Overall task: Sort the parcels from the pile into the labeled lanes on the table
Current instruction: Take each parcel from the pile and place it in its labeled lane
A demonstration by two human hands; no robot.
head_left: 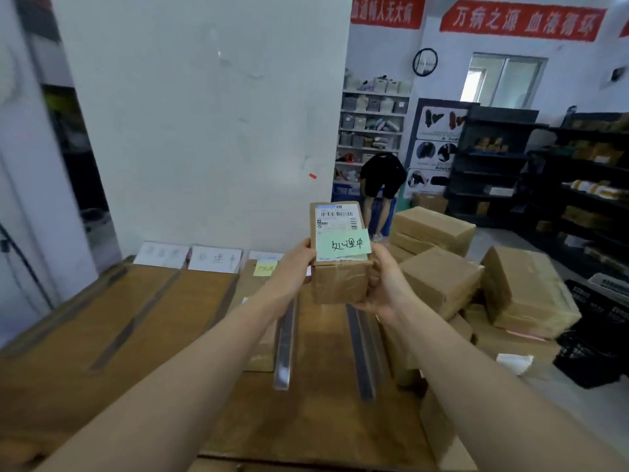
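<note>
Arms stretch out over the tabletop [102,328], and the parcel [340,284] is held up above it. The left hand [295,264] grips the parcel's left side and the right hand [386,284] wraps its right. A green note [343,245] sits on top of the parcel. The pile [442,277] sits right of the parcel, with white lane labels [215,258] beyond it to the left.

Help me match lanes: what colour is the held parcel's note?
Note on parcel: light green; head view.

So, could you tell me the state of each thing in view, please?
Parcel: held above the table, label facing up.
Green note: stuck on the parcel's label.
Left hand: grips the parcel's left side.
Right hand: grips its right side.
Pile: stacked right of the table.
Lane signs: standing against the wall.
</note>
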